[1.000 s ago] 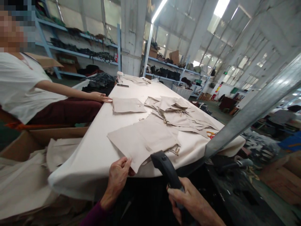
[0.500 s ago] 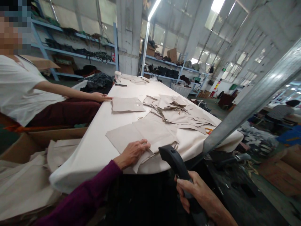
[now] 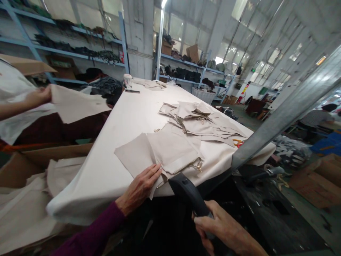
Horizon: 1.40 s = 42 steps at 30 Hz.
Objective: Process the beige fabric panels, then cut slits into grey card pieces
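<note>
My left hand (image 3: 144,184) lies with its fingers stretched out on the near edge of a beige fabric piece (image 3: 134,151) at the front of the table. Beside it, a folded beige panel (image 3: 173,151) has a metal clasp (image 3: 197,165) at its right corner. My right hand (image 3: 217,224) is wrapped round the grip of a black curved handheld tool (image 3: 188,188), whose exact kind I cannot make out. The tool's head is just in front of the table edge, close to the fabric. Farther back lies a loose pile of beige pieces (image 3: 195,126) with metal clips.
A slanting metal post (image 3: 279,128) rises at the table's right, near orange-handled scissors (image 3: 238,143). On the left, a co-worker's hand (image 3: 39,96) holds up a beige piece (image 3: 77,103). A carton (image 3: 53,151) of beige pieces stands below. A black bench (image 3: 271,213) is at the right.
The co-worker has lifted a beige piece off the table toward the left. My left hand has slid slightly nearer and left. The black tool's head has shifted left and a little lower.
</note>
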### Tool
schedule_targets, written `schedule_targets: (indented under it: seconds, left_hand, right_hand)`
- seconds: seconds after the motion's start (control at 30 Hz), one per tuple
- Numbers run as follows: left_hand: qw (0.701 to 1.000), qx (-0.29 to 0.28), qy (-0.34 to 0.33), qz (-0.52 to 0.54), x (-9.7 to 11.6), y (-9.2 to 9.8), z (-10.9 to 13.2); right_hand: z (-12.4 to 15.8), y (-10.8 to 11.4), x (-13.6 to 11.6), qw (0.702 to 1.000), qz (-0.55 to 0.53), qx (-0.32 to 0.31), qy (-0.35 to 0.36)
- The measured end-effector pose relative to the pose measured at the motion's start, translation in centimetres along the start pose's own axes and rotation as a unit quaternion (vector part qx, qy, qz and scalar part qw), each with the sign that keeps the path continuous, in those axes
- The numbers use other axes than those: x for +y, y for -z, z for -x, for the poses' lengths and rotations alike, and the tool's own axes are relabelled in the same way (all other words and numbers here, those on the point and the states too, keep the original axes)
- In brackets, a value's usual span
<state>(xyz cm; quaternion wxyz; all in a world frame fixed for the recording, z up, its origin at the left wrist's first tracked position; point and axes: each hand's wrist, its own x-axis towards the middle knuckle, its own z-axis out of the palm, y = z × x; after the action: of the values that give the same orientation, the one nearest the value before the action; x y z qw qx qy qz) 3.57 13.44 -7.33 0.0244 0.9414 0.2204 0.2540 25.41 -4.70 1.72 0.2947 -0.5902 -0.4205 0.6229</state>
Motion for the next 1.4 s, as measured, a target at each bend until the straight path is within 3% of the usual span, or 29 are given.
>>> schedule_targets:
  seconds: [0.2,0.43,0.63,0.8,0.97,1.1,1.17,1.27,1.4]
  left_hand:
    - [0.994,0.090,-0.016,-0.057,0.2,-0.7,0.4]
    - [0.992,0.106,-0.017,-0.069,0.4,-0.4,0.1]
    - [0.987,0.123,-0.031,-0.096,0.2,-0.4,0.1]
    - [0.987,0.124,-0.030,-0.095,0.1,-0.6,0.0]
    - [0.988,0.127,-0.015,-0.083,0.1,-1.1,0.3]
    - [0.981,0.181,-0.009,-0.064,0.1,-1.5,0.3]
    - [0.978,0.201,-0.005,-0.051,0.1,-1.6,0.3]
    - [0.982,0.181,0.002,-0.047,0.0,-1.8,0.4]
    - [0.986,0.159,0.005,-0.056,-0.1,-1.9,0.7]
  right_hand:
    - [-1.2,0.3,-2.1,1.000,0.021,-0.009,0.003]
    - [-1.5,2.0,-5.2,0.995,0.089,0.017,-0.031]
    - [-4.6,1.1,-7.9,0.989,0.112,-0.006,-0.094]
    - [-6.1,0.1,-9.7,0.984,0.117,0.028,-0.135]
    - [-5.4,-0.1,-10.6,0.982,0.103,0.016,-0.159]
    - [-4.7,0.1,-11.0,0.977,0.098,0.001,-0.189]
    - [-5.2,0.0,-11.1,0.978,0.094,0.001,-0.186]
    - [-6.8,-0.2,-11.0,0.986,0.082,0.006,-0.148]
    - [-7.8,0.2,-11.1,0.991,0.051,0.080,-0.097]
